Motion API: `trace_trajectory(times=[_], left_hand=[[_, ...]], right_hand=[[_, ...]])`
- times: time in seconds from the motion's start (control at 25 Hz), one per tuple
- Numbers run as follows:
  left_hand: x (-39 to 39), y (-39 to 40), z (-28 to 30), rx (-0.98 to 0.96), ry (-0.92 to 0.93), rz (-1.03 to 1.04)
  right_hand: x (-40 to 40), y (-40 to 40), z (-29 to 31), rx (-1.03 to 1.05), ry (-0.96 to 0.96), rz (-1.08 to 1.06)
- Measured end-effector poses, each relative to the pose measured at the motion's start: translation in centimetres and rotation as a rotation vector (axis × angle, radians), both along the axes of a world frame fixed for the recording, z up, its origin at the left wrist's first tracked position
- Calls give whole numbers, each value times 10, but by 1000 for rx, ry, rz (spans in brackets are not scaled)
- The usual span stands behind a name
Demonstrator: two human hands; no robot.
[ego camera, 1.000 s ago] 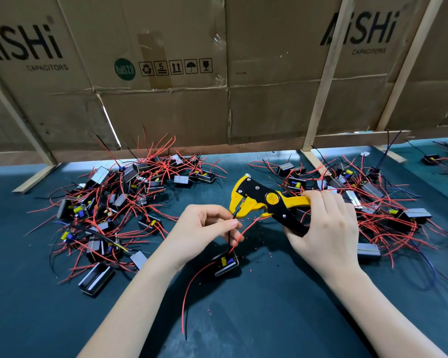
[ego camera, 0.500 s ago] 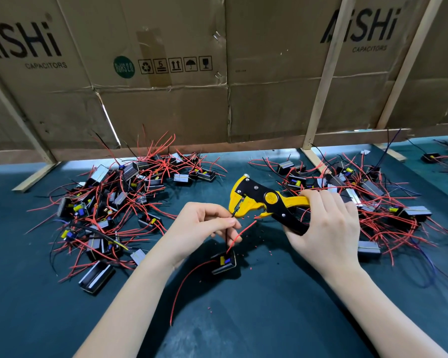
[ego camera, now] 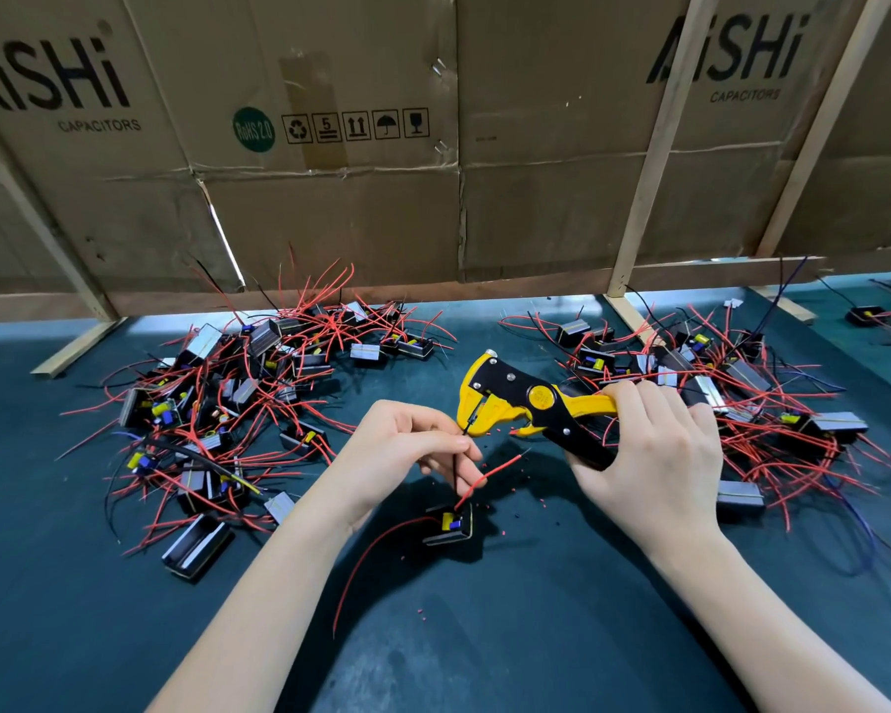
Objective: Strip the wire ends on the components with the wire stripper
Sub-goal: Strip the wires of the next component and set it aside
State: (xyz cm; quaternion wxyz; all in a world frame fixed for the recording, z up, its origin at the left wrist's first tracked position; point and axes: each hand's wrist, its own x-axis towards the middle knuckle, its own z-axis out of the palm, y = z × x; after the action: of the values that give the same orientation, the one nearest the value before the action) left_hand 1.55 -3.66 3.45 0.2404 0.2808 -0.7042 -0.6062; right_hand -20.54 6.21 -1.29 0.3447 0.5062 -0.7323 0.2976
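Left hand (ego camera: 397, 450) pinches black wire (ego camera: 455, 468) into wire stripper (ego camera: 515, 403)

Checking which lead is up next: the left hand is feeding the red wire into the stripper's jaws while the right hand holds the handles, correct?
Not quite. The head view shows the left hand pinching the black wire, whose tip enters the wire stripper; the red wire hangs free. The right hand holds the handles.
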Motion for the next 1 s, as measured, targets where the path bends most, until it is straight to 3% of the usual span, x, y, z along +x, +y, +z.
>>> trace_trajectory(times=[1.0], left_hand=[[5,-3,2,-11,-137,-25]], right_hand=[[-1,1,-2,66,-41,-14]])
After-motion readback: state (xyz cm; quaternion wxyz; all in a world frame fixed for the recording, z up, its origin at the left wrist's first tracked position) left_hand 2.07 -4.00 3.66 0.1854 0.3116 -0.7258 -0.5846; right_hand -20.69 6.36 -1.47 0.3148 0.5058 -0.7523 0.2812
